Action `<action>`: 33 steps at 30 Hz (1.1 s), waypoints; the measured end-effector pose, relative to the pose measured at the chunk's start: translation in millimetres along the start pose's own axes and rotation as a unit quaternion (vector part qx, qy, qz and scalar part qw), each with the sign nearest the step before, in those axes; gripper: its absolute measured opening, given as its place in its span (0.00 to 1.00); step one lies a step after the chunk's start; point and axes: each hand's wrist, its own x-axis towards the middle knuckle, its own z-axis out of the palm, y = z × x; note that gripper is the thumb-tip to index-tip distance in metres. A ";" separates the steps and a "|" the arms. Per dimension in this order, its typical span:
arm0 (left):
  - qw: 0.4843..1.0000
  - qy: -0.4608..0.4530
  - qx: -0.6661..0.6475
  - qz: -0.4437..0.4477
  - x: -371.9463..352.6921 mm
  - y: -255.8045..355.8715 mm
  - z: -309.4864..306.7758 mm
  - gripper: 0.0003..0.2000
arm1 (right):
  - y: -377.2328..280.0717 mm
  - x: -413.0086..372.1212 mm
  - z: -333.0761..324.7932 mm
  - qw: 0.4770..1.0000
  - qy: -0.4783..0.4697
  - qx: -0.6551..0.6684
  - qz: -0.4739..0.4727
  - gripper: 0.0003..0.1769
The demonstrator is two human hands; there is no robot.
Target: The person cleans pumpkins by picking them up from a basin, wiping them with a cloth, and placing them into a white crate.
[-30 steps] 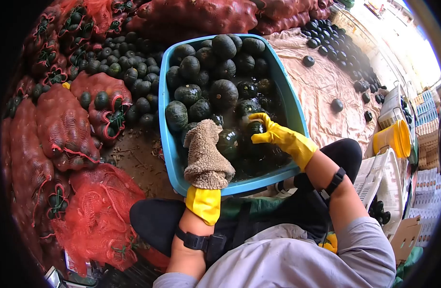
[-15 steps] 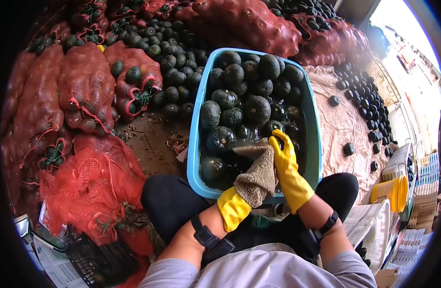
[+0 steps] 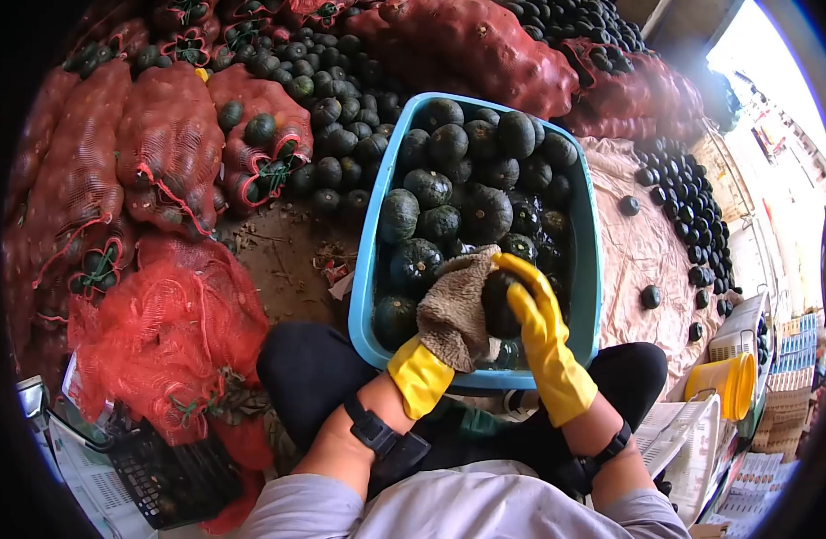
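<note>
Both my hands wear yellow rubber gloves. A shaggy brown cloth [image 3: 455, 314] covers the fingers of my left hand [image 3: 420, 375] and presses against the left side of a dark green squash [image 3: 500, 304]. My right hand [image 3: 541, 337] grips the same squash from the right, its fingers over the top and side. The squash is held above the near part of a blue plastic tub [image 3: 366, 278]. Wet dark green squashes [image 3: 485, 212] fill the tub, with water among them.
Red mesh sacks [image 3: 170, 135] of squash stand at the left and back. Loose squashes [image 3: 346, 112] lie behind the tub, and more [image 3: 687, 211] on a pale sheet [image 3: 624, 260] at right. Empty red netting [image 3: 166, 332], a black crate [image 3: 175, 476] and a yellow bucket [image 3: 728, 384] lie nearby.
A squash now shows between my hands, above the tub's near end. The cloth has shifted left and is pressed to it, and my right fingers have closed over it.
</note>
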 end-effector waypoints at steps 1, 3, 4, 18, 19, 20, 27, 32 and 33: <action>0.996 0.001 0.092 -0.006 8.6 13.0 -0.6 0.46 | 14.8 11.2 -7.7 0.998 0.045 -0.040 0.034 0.22; 0.943 -0.135 0.302 0.039 26.5 21.5 3.9 0.44 | 0.1 3.0 13.2 0.965 0.096 -0.240 -0.045 0.20; 0.955 -0.133 0.250 0.085 29.5 14.1 -2.1 0.42 | -8.6 -3.9 24.8 0.931 0.104 -0.328 -0.118 0.20; 0.992 0.035 0.093 0.079 8.5 9.4 -26.9 0.38 | -16.4 -1.6 -13.6 0.967 -0.070 -0.244 -0.012 0.43; 0.991 -0.040 0.120 0.046 19.6 9.2 -36.3 0.40 | -20.3 1.4 -14.0 0.985 -0.088 -0.125 0.075 0.42; 0.984 -0.018 0.157 0.079 18.0 -11.3 -17.1 0.41 | -24.4 3.2 -13.7 0.982 -0.103 -0.003 0.157 0.42; 0.994 0.100 0.032 -0.029 -5.5 -3.5 4.3 0.45 | 29.6 4.4 0.7 0.981 0.031 -0.185 0.043 0.44; 0.999 0.042 -0.012 -0.006 3.4 -11.4 -22.2 0.39 | 2.7 -1.0 -10.8 0.970 -0.097 0.079 0.208 0.41; 0.994 0.095 -0.044 -0.018 0.0 -21.2 -2.5 0.40 | 5.7 -7.9 -0.6 0.930 -0.057 0.265 0.250 0.38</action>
